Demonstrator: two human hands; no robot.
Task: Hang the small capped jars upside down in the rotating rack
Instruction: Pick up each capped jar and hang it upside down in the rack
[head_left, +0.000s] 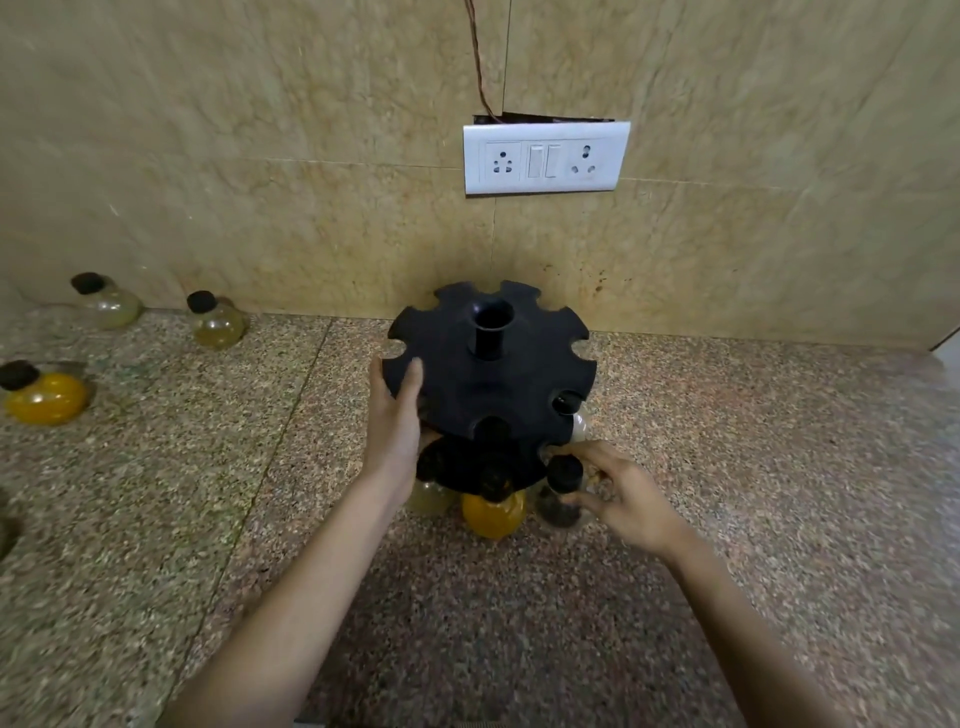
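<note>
Three capped jars stand loose on the speckled stone surface at the left: a pale one nearest the wall, a second pale one to its right, and a yellow-filled jar closer to the camera near the left edge. Each has a black cap on top.

At the centre, near the tiled wall, stands the black rotating rack, a notched disc with a hollow centre post. The left hand grips the disc's left rim, thumb on top and fingers under the edge, so that grip is clamped on the rack. The right hand is at the rack's lower right, its fingers closed around a dark-filled jar whose black cap points up toward the disc's rim; this grip is clamped on that jar, which sits just beside a notch at the front right.

Under the disc, a yellow jar hangs at the front with its cap in a notch, and a pale jar shows partly beside the left wrist. Another clear jar sits in a right-hand notch, only partly visible.

On the wall above, a white switch plate carries two sockets and two switches, with a thin wire running up from it.
</note>
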